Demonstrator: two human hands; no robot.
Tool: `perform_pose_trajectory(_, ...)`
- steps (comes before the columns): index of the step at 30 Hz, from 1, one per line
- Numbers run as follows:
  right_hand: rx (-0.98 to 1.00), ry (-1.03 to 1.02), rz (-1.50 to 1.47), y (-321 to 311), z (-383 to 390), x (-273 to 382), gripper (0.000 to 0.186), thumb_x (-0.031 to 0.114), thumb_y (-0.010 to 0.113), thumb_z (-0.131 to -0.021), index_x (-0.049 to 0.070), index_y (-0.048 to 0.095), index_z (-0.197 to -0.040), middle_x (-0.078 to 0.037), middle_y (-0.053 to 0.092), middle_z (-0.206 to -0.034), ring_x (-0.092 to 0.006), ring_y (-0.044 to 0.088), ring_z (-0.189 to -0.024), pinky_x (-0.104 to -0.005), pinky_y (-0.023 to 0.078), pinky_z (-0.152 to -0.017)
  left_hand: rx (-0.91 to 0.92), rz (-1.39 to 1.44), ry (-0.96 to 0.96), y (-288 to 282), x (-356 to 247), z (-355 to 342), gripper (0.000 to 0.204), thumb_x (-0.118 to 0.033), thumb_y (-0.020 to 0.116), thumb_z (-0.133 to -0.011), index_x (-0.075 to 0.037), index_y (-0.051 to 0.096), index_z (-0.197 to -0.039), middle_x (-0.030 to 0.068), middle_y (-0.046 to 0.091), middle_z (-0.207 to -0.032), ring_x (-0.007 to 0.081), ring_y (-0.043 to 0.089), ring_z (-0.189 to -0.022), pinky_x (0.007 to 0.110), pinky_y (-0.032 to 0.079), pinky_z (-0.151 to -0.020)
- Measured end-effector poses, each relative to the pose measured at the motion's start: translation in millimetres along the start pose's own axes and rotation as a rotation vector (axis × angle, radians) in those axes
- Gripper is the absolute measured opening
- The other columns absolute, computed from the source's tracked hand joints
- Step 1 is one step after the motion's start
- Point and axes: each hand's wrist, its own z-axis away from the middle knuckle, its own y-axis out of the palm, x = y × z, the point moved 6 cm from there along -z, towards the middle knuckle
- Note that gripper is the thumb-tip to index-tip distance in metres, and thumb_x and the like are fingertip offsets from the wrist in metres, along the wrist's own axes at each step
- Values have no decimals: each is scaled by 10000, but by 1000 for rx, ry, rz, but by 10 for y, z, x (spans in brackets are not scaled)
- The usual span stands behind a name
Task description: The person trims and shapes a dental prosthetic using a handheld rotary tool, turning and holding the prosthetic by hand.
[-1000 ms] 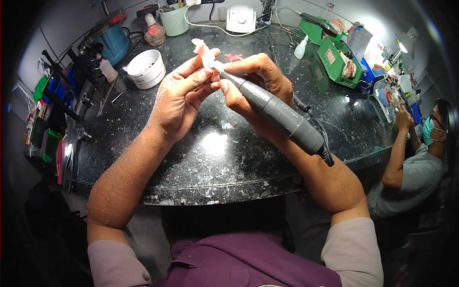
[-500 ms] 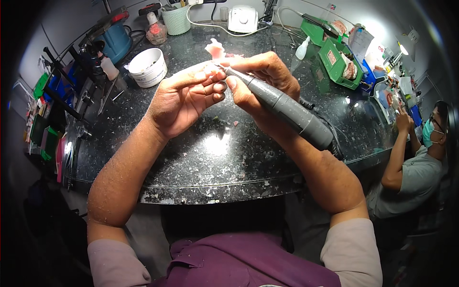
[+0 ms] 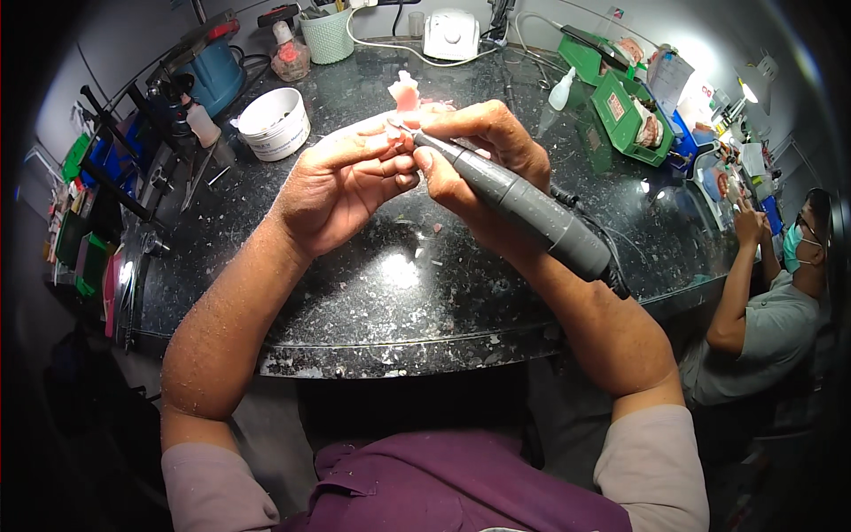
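Note:
A small, irregular pink piece [image 3: 404,92] is raised above the worktop at the centre, pinched in the fingertips of my left hand [image 3: 332,191]; their exact grip is partly hidden. My right hand [image 3: 492,133] is closed around a dark grey rotary handpiece [image 3: 519,199], which slants down to the right with its cable hanging from the back. The narrow tip [image 3: 409,132] meets the left fingertips by the pink piece; whether it touches the piece is unclear. A little pink fragment [image 3: 437,227] lies on the speckled black worktop [image 3: 381,319] beneath my hands.
A white tub [image 3: 270,121] is left of my hands. Tools and a blue machine [image 3: 213,75] crowd the left. A white control box [image 3: 450,35] stands behind. Green trays [image 3: 620,115] and a squeeze bottle [image 3: 560,89] sit right. A masked co-worker [image 3: 753,310] works at the far right.
My left hand has turned, and the pink piece has shifted rightward and become more upright. The handpiece in my right hand moved slightly right, then back a little left.

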Motion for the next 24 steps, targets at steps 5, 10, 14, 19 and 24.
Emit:
perform_pose_trajectory(5, -2, 1, -33, 28, 2, -21, 256, 104, 744, -746, 42, 665, -982, -99, 716, -978, -170, 700, -897, -301, 555, -814, 17, -1, 4, -43, 14, 16, 347, -116, 550, -952, 52, 522, -1255, 90, 650, -1031, 154, 638, -963, 341, 485, -942)
perform_pose_trajectory(10, 33, 1, -23, 18, 0, 0, 251, 98, 744, -750, 41, 668, -982, -99, 719, -966, -165, 699, -903, -294, 556, -810, 18, 10, 2, -11, 13, 22, 432, -124, 546, -956, 74, 479, -1334, 93, 656, -1038, 147, 642, -958, 343, 481, -953)
perform_pose_trajectory(14, 10, 86, -78, 45, 12, -22, 245, 90, 743, -743, 41, 672, -973, -103, 721, -965, -168, 703, -904, -294, 555, -813, -24, -26, 8, -38, 10, 29, 420, -122, 545, -956, 78, 487, -1321, 93, 657, -1035, 148, 643, -956, 342, 480, -955)
perform_pose_trajectory(19, 25, -50, -27, 30, -3, -1, 258, 74, 746, -729, 43, 674, -974, -112, 722, -971, -187, 710, -909, -297, 554, -816, -64, -3, 16, -65, 27, 26, 419, -110, 554, -949, 74, 489, -1320, 93, 653, -1028, 149, 639, -950, 348, 480, -958)
perform_pose_trajectory(24, 25, 11, -35, 22, 3, -2, 255, 78, 751, -723, 43, 675, -964, -108, 722, -975, -191, 710, -918, -301, 554, -821, -27, 15, 8, -47, 23, 36, 404, -100, 557, -950, 62, 484, -1313, 80, 641, -998, 147, 634, -944, 358, 491, -950)
